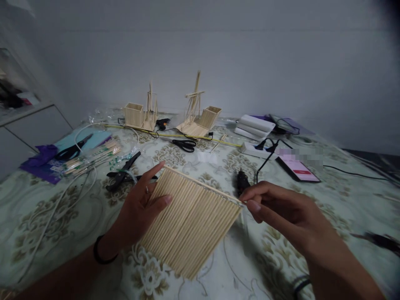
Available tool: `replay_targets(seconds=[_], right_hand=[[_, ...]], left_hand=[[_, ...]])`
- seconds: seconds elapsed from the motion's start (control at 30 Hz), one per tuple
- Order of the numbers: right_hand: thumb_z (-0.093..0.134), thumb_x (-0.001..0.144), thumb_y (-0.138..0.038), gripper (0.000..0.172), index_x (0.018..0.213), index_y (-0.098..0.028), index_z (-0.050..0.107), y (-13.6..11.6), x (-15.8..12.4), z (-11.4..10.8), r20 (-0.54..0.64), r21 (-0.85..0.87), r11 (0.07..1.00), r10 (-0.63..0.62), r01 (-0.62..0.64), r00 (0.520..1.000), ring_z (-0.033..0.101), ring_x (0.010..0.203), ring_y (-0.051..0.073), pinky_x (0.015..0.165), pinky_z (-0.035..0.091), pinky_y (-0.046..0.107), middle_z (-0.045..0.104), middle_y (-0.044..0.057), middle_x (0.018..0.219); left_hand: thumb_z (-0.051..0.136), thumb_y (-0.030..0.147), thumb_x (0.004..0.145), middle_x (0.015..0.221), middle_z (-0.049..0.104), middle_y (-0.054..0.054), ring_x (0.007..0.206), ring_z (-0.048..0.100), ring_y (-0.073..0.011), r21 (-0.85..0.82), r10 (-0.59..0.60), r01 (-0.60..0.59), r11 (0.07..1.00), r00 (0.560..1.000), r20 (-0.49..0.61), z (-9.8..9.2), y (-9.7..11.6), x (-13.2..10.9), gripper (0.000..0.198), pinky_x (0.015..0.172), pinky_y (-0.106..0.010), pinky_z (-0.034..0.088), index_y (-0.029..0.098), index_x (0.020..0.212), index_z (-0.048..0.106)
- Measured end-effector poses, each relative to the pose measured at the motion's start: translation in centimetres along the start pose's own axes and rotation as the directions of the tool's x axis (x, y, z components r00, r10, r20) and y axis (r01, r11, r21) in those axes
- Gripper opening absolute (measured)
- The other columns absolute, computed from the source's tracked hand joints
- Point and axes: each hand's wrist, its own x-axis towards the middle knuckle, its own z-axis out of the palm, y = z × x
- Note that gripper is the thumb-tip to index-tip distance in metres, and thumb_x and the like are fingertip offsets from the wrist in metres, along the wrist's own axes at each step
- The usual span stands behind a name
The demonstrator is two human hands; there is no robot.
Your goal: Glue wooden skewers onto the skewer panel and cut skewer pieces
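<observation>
A flat panel of wooden sticks [193, 221] laid side by side is tilted up in front of me. My left hand [150, 204] grips its left side, thumb on the face and index finger along the top corner. Along the panel's upper edge lies a single thin stick [203, 182], with shiny glue-like material beneath it. The thumb and fingers of my right hand [268, 208] pinch this stick's right end at the corner. Just beyond that hand a black glue gun [242, 181] rests on the cloth, partly hidden.
Two stick-built models [134, 114] stand at the back. Black-handled scissors [184, 145], pliers [125, 173], and bagged sticks [90, 158] lie leftward. A power strip [258, 150] and a phone [298, 168] are at right, with cables across the patterned tablecloth [150, 271].
</observation>
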Motion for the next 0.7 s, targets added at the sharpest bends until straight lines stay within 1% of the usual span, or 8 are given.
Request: replay_targets(seconds=[0.13,0.33,0.5,0.6,0.7], right_hand=[[0.071,0.1,-0.049,0.025,0.091,-0.027,0.078,-0.33,0.27,0.04,0.027,-0.001,1.0,0.003,-0.003,1.0,0.058,0.057,0.013,0.053,0.045,0.023,0.064,0.0,0.066],[0.071,0.099,-0.052,0.03,0.09,-0.025,0.079,-0.46,0.36,0.1,0.029,0.002,1.0,-0.011,0.011,1.0,0.056,0.057,0.013,0.052,0.044,0.024,0.065,0.001,0.065],[0.071,0.1,-0.049,0.027,0.092,-0.025,0.08,-0.23,0.22,-0.06,0.05,0.021,1.0,-0.009,0.008,0.999,0.058,0.06,0.013,0.054,0.046,0.024,0.067,0.002,0.069],[0.07,0.102,-0.046,0.024,0.094,-0.025,0.08,-0.07,0.15,-0.05,0.061,0.04,0.999,-0.016,0.013,0.998,0.059,0.06,0.013,0.055,0.047,0.023,0.067,0.002,0.071],[0.071,0.101,-0.042,0.021,0.093,-0.025,0.08,-0.09,0.13,0.04,0.053,0.058,0.998,-0.021,0.018,0.998,0.058,0.06,0.013,0.055,0.047,0.024,0.067,0.002,0.071]], left_hand=[[0.084,0.034,0.088,0.107,0.084,-0.004,0.085,0.081,-0.0246,-0.002,-0.003,0.003,1.0,1.0,-0.015,-0.1,-0.04,-0.02,0.073,0.073,-0.033,0.068,0.034,0.155,0.054],[0.084,0.034,0.088,0.103,0.084,-0.001,0.082,0.08,-0.0204,0.024,0.004,-0.004,1.0,1.0,-0.029,-0.29,-0.19,-0.08,0.074,0.07,-0.028,0.066,0.036,0.155,0.053],[0.084,0.035,0.089,0.105,0.083,-0.002,0.081,0.079,-0.0204,0.048,0.018,-0.017,0.999,0.999,-0.034,-0.42,-0.25,0.0,0.073,0.069,-0.028,0.066,0.035,0.155,0.052],[0.083,0.035,0.089,0.103,0.083,-0.001,0.077,0.078,-0.018,0.072,0.03,-0.027,0.997,0.999,-0.041,-0.49,-0.2,0.05,0.071,0.065,-0.025,0.064,0.035,0.154,0.053],[0.083,0.034,0.089,0.102,0.084,0.0,0.077,0.078,-0.0172,0.086,0.036,-0.032,0.996,0.999,-0.038,-0.53,-0.11,0.07,0.072,0.065,-0.024,0.064,0.034,0.154,0.052]])
